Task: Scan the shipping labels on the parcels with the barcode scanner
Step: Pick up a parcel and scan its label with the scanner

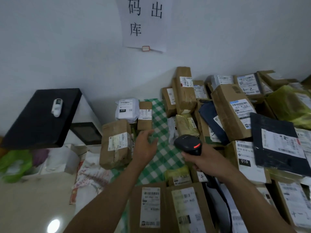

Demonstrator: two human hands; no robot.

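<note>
Right hand (pixel 204 161) grips the scanner (pixel 188 143); left hand (pixel 144 146), fingers loose and empty, hovers beside a parcel (pixel 114 158) on the cloth (pixel 159 111): its label (pixel 118 140) should squarely face the beam.

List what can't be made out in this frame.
Head view:
barcode scanner handle: hidden inside the right hand.
left hand: fingers motion-blurred, contact with the checked cloth unclear.
shipping labels: print too small and blurred to read.
yellow bag: cut off by right edge.
</note>
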